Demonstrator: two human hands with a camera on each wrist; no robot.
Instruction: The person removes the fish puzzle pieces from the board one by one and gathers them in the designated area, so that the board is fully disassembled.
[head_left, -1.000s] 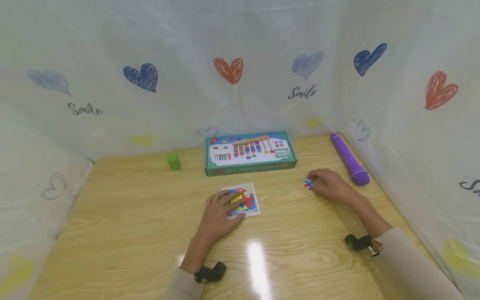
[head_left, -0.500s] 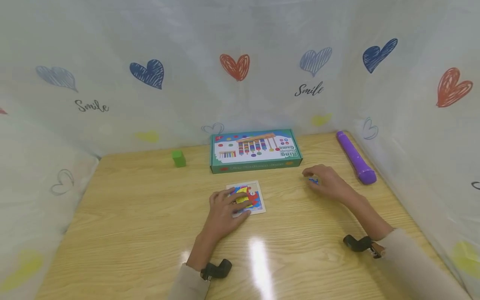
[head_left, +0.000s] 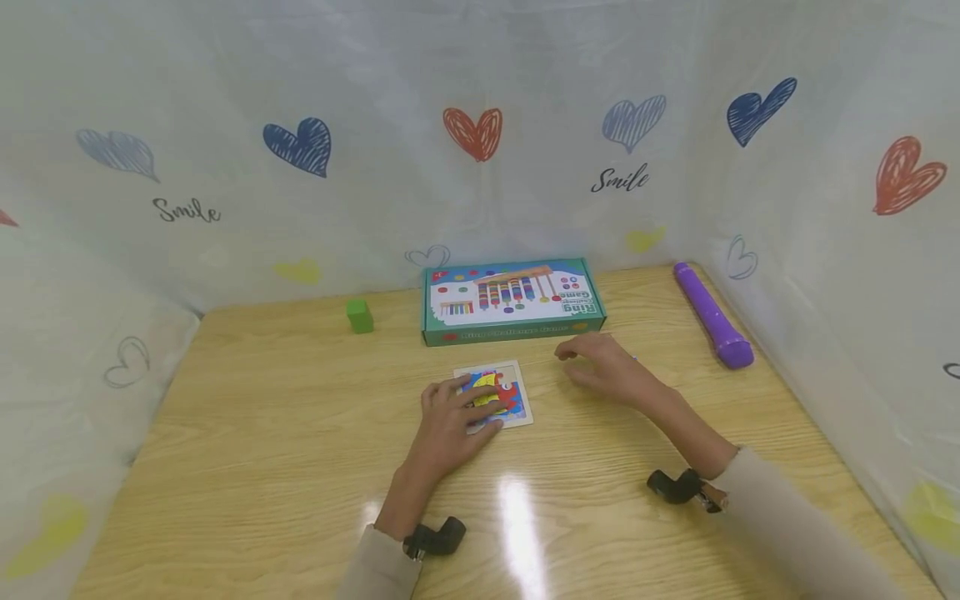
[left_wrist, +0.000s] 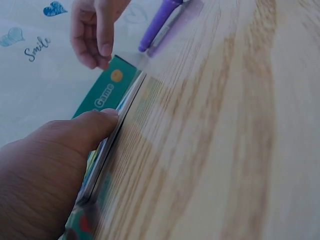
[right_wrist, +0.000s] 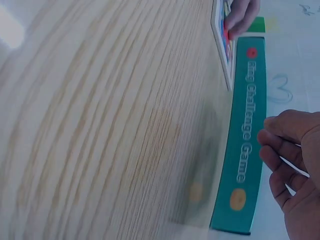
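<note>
In the head view, our left hand point(head_left: 448, 423) spreads relaxed fingers over the square, pale-framed, colourful puzzle point(head_left: 512, 392); our right hand point(head_left: 607, 368) hangs apart, right of it. Left wrist view: our thumb point(left_wrist: 95, 127) rests at the puzzle's edge. Right wrist view: loosely curled fingers point(right_wrist: 282, 162), apparently holding nothing.

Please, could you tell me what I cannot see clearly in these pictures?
Head view: part of the framed picture puzzle, covered by the left hand.
Head view: the blue bit behind the right hand, too small to identify.
Left wrist view: part of the purple microphone, cut off by the top edge.
Right wrist view: part of the same puzzle, cut off by the top edge.
</note>
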